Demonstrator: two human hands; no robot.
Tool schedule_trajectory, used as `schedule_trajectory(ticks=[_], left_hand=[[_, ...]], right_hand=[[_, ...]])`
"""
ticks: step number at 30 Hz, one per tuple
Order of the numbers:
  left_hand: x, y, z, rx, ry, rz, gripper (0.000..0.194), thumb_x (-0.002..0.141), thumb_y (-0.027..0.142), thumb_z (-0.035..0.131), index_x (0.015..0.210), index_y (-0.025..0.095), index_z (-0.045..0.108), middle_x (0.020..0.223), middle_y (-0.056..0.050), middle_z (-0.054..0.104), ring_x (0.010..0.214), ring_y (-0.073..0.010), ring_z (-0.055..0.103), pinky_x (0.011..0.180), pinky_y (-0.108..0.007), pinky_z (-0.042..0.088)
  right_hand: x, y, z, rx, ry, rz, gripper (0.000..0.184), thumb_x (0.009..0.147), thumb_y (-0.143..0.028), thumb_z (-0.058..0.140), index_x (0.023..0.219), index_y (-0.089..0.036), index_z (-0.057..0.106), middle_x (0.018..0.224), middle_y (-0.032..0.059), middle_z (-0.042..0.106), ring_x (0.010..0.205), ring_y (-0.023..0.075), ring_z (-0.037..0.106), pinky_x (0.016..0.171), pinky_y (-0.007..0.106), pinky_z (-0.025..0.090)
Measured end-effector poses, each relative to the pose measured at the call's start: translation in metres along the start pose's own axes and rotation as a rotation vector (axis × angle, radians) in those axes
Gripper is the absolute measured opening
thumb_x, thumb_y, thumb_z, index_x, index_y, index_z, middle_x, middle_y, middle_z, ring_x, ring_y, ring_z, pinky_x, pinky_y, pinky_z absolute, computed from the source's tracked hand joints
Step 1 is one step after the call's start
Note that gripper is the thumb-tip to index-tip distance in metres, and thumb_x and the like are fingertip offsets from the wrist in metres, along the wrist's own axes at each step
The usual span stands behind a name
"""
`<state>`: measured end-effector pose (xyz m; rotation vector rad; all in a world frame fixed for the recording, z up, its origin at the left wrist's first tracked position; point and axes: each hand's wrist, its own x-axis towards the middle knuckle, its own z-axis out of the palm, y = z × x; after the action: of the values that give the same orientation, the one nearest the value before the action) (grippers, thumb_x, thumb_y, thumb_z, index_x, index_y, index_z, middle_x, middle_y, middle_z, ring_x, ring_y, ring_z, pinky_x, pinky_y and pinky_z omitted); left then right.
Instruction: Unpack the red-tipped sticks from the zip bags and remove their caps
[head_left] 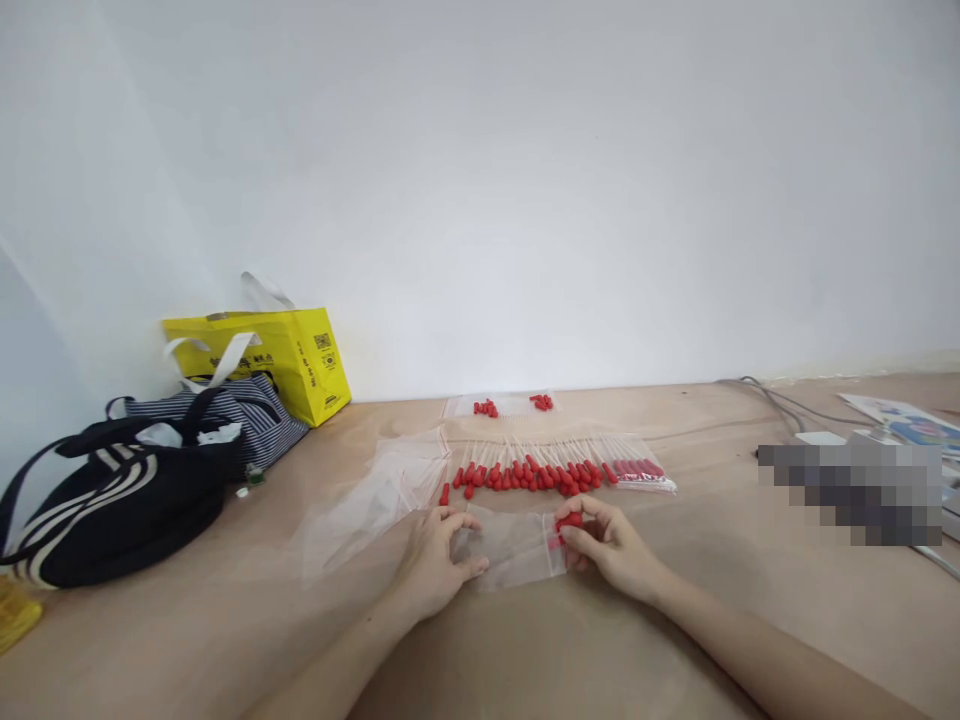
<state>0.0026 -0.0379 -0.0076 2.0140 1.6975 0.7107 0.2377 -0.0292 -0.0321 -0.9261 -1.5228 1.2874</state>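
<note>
A clear plastic zip bag (514,550) lies flat between my hands on the table. My left hand (442,562) grips its left end, thumb and fingers curved around it. At the bag's right end, by the zip strip, my right hand (607,545) pinches red-headed pieces (570,521); their exact number is hidden by the fingers. Just beyond lies a row of pale thin sticks with red bulb-shaped heads (529,473), heads toward me. A filled bag (641,468) with red heads inside sits at the row's right end.
Loose empty zip bags (382,490) spread out on the left. Near the wall, another bag (517,405) holds two red clusters. A yellow bag (326,370), a striped bag (274,425) and a black bag (142,505) stand left. Cables (780,400) and printed sheets (911,420) lie right.
</note>
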Motion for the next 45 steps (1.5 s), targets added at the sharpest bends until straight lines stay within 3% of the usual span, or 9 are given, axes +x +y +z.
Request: schedule_trajectory(ticks=[8,11,14,20,24,30,37,42,45], left_hand=[[-0.002,0.004,-0.003,-0.141,-0.171,-0.046,0.013,0.062,0.019,0.057,0.074,0.016,0.062,0.064,0.003,0.057,0.063,-0.014,0.053,0.059,-0.024,0.04],[-0.001,0.004,-0.007,-0.216,-0.151,0.005,0.011,0.063,0.022,0.055,0.07,0.016,0.061,0.063,0.002,0.058,0.06,-0.0127,0.053,0.054,-0.022,0.04],[0.007,-0.003,-0.021,-0.275,-0.003,0.02,0.015,0.065,0.028,0.054,0.073,0.017,0.06,0.067,0.001,0.061,0.058,-0.0123,0.054,0.051,-0.021,0.041],[0.035,-0.056,-0.063,-0.122,0.585,-0.215,0.023,0.071,0.031,0.049,0.088,0.018,0.058,0.074,-0.001,0.064,0.066,-0.0151,0.062,0.062,-0.022,0.048],[0.045,-0.091,-0.077,0.018,0.645,-0.374,0.023,0.07,0.021,0.047,0.089,0.015,0.058,0.072,-0.005,0.063,0.077,-0.0228,0.062,0.072,-0.032,0.047],[0.042,-0.089,-0.071,0.248,0.618,-0.417,0.029,0.065,0.02,0.054,0.093,0.017,0.061,0.105,-0.014,0.053,0.112,-0.0326,0.04,0.092,-0.044,0.033],[0.04,-0.081,-0.057,0.438,0.466,-0.478,0.043,0.069,0.032,0.055,0.111,0.023,0.052,0.125,-0.013,0.037,0.121,-0.0349,0.028,0.094,-0.049,0.028],[0.044,-0.089,-0.061,0.342,0.448,-0.456,0.041,0.07,0.03,0.055,0.108,0.016,0.052,0.117,-0.014,0.048,0.113,-0.0292,0.042,0.091,-0.04,0.036],[0.044,-0.087,-0.064,0.316,0.477,-0.412,0.036,0.073,0.026,0.05,0.107,0.013,0.052,0.115,-0.013,0.052,0.11,-0.0253,0.047,0.092,-0.034,0.037]], right_hand=[[0.008,0.0,-0.044,0.105,0.043,0.068,0.026,0.062,-0.035,0.067,0.076,-0.018,0.053,0.063,-0.0031,0.058,0.057,0.0099,0.054,0.053,0.022,0.041],[0.008,0.002,-0.05,0.058,0.047,0.071,0.029,0.061,-0.037,0.069,0.077,-0.018,0.054,0.061,-0.0033,0.057,0.054,0.0094,0.053,0.053,0.022,0.041],[0.009,0.0,-0.052,0.06,0.108,0.048,0.032,0.063,-0.04,0.067,0.082,-0.018,0.053,0.065,-0.0018,0.058,0.055,0.0096,0.053,0.054,0.023,0.042],[0.024,-0.011,-0.039,0.112,0.463,-0.232,0.034,0.063,-0.038,0.067,0.085,-0.021,0.047,0.069,-0.002,0.057,0.06,0.0117,0.056,0.057,0.025,0.046],[0.043,-0.013,-0.009,-0.174,0.561,-0.437,0.025,0.07,-0.034,0.061,0.087,-0.021,0.049,0.073,0.0009,0.059,0.063,0.0135,0.057,0.058,0.026,0.046],[0.079,0.0,0.037,-0.82,0.388,-0.707,0.018,0.083,-0.018,0.04,0.092,-0.021,0.056,0.083,0.0047,0.063,0.076,0.0147,0.059,0.069,0.027,0.046],[0.103,0.017,0.051,-1.031,0.22,-0.723,0.026,0.081,-0.008,0.041,0.086,-0.023,0.062,0.088,0.0051,0.063,0.08,0.0163,0.056,0.071,0.027,0.041],[0.098,0.018,0.046,-1.11,0.188,-0.692,0.015,0.082,-0.026,0.049,0.089,-0.023,0.062,0.085,0.0048,0.064,0.082,0.0197,0.053,0.071,0.031,0.038],[0.091,0.014,0.043,-1.12,0.212,-0.668,0.024,0.081,-0.036,0.05,0.099,-0.023,0.059,0.091,0.0054,0.063,0.086,0.0216,0.051,0.074,0.034,0.035]])
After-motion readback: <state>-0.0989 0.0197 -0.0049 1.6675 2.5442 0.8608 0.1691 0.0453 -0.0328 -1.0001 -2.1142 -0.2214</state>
